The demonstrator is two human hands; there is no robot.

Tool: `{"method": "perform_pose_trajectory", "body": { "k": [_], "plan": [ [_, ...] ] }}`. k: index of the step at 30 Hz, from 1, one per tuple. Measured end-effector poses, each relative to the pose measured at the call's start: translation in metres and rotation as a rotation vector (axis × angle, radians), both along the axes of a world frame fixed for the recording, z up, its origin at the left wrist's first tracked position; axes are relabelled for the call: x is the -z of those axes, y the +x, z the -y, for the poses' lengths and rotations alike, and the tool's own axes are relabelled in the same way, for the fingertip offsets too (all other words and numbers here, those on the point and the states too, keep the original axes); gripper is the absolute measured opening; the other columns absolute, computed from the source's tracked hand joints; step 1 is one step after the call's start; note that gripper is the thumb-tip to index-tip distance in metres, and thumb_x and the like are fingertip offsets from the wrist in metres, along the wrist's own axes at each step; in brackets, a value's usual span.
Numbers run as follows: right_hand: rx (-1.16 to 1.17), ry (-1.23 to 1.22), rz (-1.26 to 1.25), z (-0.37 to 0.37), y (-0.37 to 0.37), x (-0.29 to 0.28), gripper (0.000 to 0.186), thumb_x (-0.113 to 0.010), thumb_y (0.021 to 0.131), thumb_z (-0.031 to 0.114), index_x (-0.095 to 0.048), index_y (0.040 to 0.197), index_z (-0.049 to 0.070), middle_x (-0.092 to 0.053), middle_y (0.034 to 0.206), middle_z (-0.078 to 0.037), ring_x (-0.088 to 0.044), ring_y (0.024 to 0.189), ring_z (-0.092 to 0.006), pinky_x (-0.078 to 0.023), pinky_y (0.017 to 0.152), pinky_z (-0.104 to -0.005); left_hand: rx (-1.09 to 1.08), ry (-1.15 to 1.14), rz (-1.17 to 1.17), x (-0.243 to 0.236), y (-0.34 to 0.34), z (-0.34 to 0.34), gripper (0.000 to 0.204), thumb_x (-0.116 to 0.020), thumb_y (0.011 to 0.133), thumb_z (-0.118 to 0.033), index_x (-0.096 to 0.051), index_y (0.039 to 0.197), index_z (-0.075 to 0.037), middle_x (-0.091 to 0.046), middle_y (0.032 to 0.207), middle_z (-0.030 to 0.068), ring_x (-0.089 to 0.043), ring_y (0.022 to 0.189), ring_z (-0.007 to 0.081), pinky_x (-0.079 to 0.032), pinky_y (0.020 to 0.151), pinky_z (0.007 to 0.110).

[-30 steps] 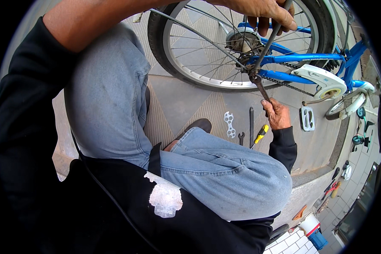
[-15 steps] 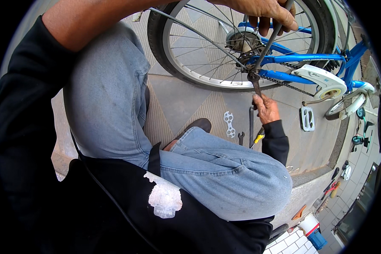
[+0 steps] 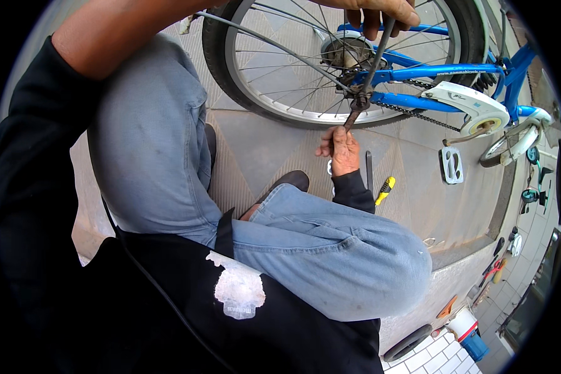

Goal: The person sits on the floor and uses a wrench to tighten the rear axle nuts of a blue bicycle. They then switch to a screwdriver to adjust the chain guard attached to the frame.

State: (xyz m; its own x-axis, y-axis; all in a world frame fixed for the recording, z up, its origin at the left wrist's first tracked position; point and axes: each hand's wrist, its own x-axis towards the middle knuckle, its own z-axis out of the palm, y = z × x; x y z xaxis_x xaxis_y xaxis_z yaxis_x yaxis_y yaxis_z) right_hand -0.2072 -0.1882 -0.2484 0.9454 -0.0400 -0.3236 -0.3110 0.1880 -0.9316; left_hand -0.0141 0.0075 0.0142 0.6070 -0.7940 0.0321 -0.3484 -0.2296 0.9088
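Note:
My left hand has its fingers curled round an upright grey rod running down to the rear axle of a blue bicycle. Below, my right hand grips the lower end of a dark wrench at that axle, thumb against it and some fingers loosely extended. The rear wheel lies behind both hands, beside the chain. On the paving under the bike are a dark flat bar, a yellow screwdriver and a silver multi-wrench, mostly hidden by my right hand.
My bent legs fill the lower middle. A loose pedal lies beside the crank. Along the right edge are the front wheel, scattered tools, a white bucket, a blue container and a black ring.
My right hand has swung leftward with the wrench, whose lower end now points down-left. The bicycle and my left hand appear slightly further left and up in the picture.

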Motion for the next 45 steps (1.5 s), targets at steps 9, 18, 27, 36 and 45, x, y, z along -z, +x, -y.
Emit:
{"method": "perform_pose_trajectory", "body": {
  "k": [9, 18, 27, 36, 45],
  "plan": [
    [0.056, 0.065, 0.037, 0.002, -0.013, 0.004, 0.043, -0.055, 0.096, 0.041, -0.056, 0.086, 0.0, -0.053, 0.065, -0.006, -0.049, 0.047, -0.0123, -0.046, 0.047, -0.0271, 0.073, -0.102, -0.111, 0.01, 0.006, 0.004, 0.025, -0.058, 0.093, -0.02, -0.062, 0.08, 0.001, -0.062, 0.068, 0.0031, -0.059, 0.058, 0.0111, -0.049, 0.054, 0.025],
    [-0.036, -0.066, -0.094, 0.028, -0.022, -0.009, 0.039, -0.058, 0.094, 0.038, -0.056, 0.082, 0.001, -0.053, 0.063, -0.006, -0.051, 0.047, -0.0131, -0.045, 0.046, -0.0279, 0.079, -0.135, -0.123, 0.011, 0.009, 0.001, 0.024, -0.061, 0.09, -0.018, -0.061, 0.079, 0.003, -0.061, 0.064, 0.0054, -0.059, 0.054, 0.0127, -0.048, 0.05, 0.027],
    [-0.04, -0.547, -0.051, 0.056, -0.031, -0.043, 0.029, -0.058, 0.095, 0.031, -0.06, 0.083, 0.006, -0.05, 0.06, 0.002, -0.047, 0.052, -0.0051, -0.038, 0.047, -0.0225, 0.021, -0.065, -0.039, 0.004, 0.005, -0.005, 0.027, -0.06, 0.09, -0.02, -0.062, 0.076, 0.002, -0.062, 0.064, 0.0052, -0.059, 0.055, 0.012, -0.047, 0.052, 0.028],
    [-0.269, -0.962, 0.1, 0.099, 0.004, -0.094, 0.028, -0.064, 0.092, 0.029, -0.064, 0.088, 0.002, -0.055, 0.067, -0.008, -0.049, 0.062, -0.0129, -0.044, 0.06, -0.0282, 0.026, -0.049, 0.04, 0.003, 0.003, 0.002, 0.028, -0.06, 0.09, -0.021, -0.063, 0.076, 0.002, -0.062, 0.064, 0.0051, -0.059, 0.056, 0.012, -0.048, 0.053, 0.027],
    [-0.428, -1.232, 0.186, 0.109, 0.055, -0.147, 0.046, -0.067, 0.087, 0.043, -0.06, 0.083, -0.002, -0.051, 0.066, -0.014, -0.044, 0.059, -0.0238, -0.044, 0.058, -0.0332, 0.032, -0.04, 0.027, 0.004, 0.005, -0.001, 0.029, -0.059, 0.091, -0.023, -0.063, 0.076, 0.003, -0.062, 0.064, 0.0048, -0.06, 0.056, 0.0121, -0.048, 0.053, 0.027]
  ]
}}
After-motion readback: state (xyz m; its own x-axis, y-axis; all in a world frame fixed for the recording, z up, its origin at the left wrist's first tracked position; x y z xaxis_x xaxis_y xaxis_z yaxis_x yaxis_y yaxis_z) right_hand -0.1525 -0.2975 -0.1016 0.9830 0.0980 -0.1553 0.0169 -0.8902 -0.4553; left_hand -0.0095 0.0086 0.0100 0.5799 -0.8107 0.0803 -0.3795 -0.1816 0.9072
